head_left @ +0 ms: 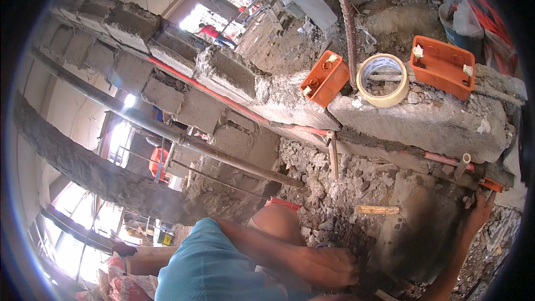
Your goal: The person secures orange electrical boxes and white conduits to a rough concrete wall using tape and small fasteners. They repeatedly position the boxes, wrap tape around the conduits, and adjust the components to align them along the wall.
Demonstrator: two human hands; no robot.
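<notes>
The head view is dominated by a rough concrete block wall [418, 128], with broken rubble [315, 175] along its foot. On its top sit two open orange boxes, a wide one [446, 81] and a narrower one [334, 82], with a tape roll [390, 100] between them. The person's left hand [333, 267] hangs low, fingers curled; whether it holds anything cannot be told. The right hand [479, 210] reaches to a small orange box [493, 184] low at the wall's right end, near a red conduit [448, 161]; fingers meet its near edge, but whether they close on it is unclear. It looks like thin plastic: probably light, stiff, a little slick with dust, liable to crack if squeezed hard. Opposite side walls would offer the surest hold.
</notes>
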